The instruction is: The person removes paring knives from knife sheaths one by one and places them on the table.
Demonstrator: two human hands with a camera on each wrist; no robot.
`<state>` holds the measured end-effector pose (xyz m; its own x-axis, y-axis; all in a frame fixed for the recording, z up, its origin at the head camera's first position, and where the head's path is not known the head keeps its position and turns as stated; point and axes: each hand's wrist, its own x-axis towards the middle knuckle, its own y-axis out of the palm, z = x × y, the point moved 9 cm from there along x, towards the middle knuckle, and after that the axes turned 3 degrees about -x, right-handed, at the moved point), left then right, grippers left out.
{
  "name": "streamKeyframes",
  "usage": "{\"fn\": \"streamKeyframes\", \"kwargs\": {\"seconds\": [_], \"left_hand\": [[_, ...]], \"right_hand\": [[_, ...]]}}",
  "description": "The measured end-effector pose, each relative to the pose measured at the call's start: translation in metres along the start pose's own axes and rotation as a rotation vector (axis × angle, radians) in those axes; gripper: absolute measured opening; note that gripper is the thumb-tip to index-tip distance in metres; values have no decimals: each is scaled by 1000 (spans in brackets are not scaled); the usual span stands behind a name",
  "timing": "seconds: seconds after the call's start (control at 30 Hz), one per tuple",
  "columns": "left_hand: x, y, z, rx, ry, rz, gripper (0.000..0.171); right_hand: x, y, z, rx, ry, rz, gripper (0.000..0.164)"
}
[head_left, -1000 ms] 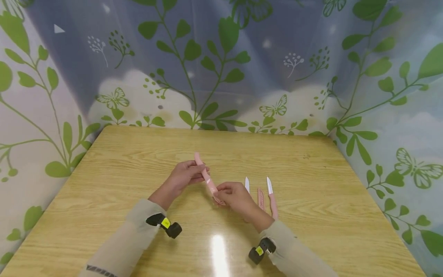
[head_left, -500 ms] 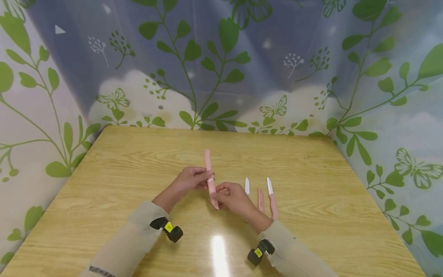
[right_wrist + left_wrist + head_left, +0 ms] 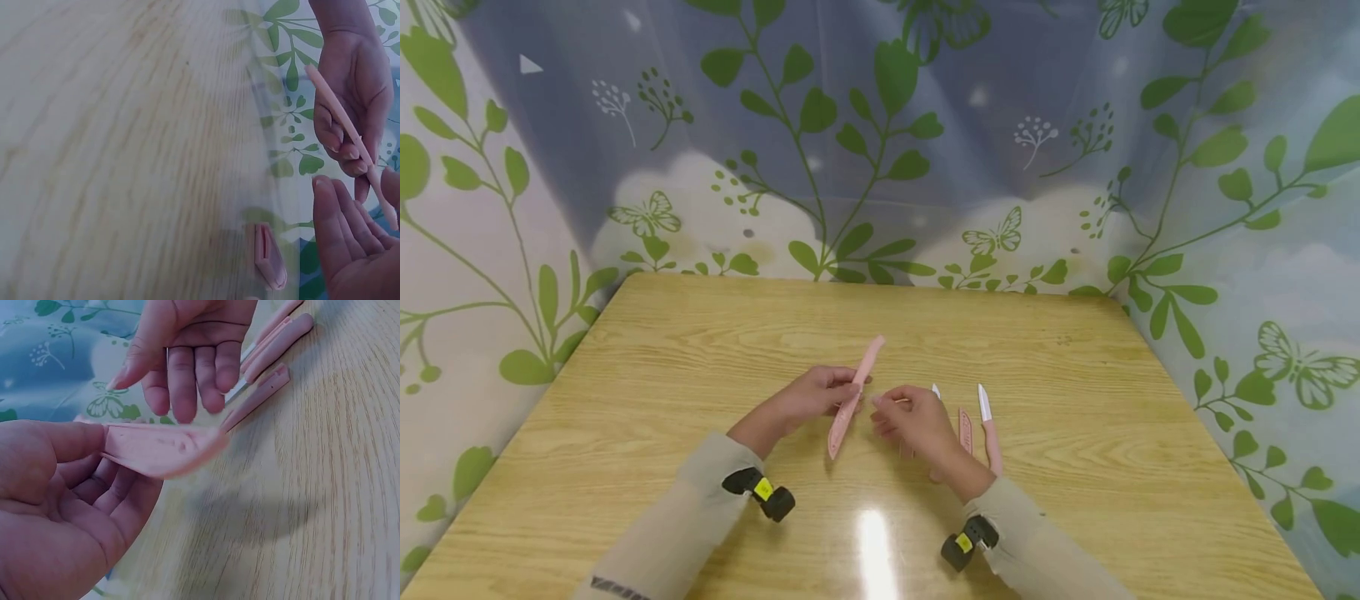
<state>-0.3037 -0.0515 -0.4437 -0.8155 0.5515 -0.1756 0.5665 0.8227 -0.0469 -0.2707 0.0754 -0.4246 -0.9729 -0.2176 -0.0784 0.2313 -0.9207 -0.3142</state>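
Observation:
My left hand (image 3: 816, 398) pinches a pink knife (image 3: 868, 360) whose blade is covered by a pink sheath (image 3: 842, 427). The handle points up and away to the right, and the sheath's tip points down toward me. In the left wrist view, thumb and fingers grip near the wide end of the sheath, which is blurred. My right hand (image 3: 914, 419) hovers just to the right of it, fingers loosely bent and holding nothing. The left wrist view shows this right hand (image 3: 194, 356) with its palm side and fingers spread behind the sheath.
Right of my right hand lie a pink sheath (image 3: 966, 429) and a knife with a white blade and pink handle (image 3: 992, 446). Another knife's white blade (image 3: 936, 390) is mostly hidden by the right hand. A nearer sheath (image 3: 259, 397) lies on the wooden table (image 3: 737, 317).
The sheathed knife has turned in my left hand: its handle leaned left, then stood upright, and now leans right. My right fingers have let go of the sheath's tip end.

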Motion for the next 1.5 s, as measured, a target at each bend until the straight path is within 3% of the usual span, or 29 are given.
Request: {"fn": "streamKeyframes", "kwargs": {"seconds": [0.2,0.33,0.57,0.73,0.97,1.2,1.33,1.5], "left_hand": [[-1,3,1,21,-7,33,35],[-1,1,4,23,-21,2,33],[-2,-2,5,103,-35,-25,25],[-3,0,3,177,-13,-5,23],[-4,-3,5,161,-43,-27,25],[-8,-10,10,153,-79,16,23],[-10,-16,14,112,-111,19,24],[-12,-16,15,24,-134,30,28]], "right_hand": [[13,-13,-19,67,-3,-101,37],[15,-18,-20,112,-4,-137,37],[14,-24,-17,180,11,-148,41],[19,-24,-21,243,41,-142,30],[18,-27,-24,295,78,-144,24],[19,-36,-30,348,83,-210,20],[19,-40,-32,385,70,-215,21],[18,-41,-36,412,120,-206,22]]}}
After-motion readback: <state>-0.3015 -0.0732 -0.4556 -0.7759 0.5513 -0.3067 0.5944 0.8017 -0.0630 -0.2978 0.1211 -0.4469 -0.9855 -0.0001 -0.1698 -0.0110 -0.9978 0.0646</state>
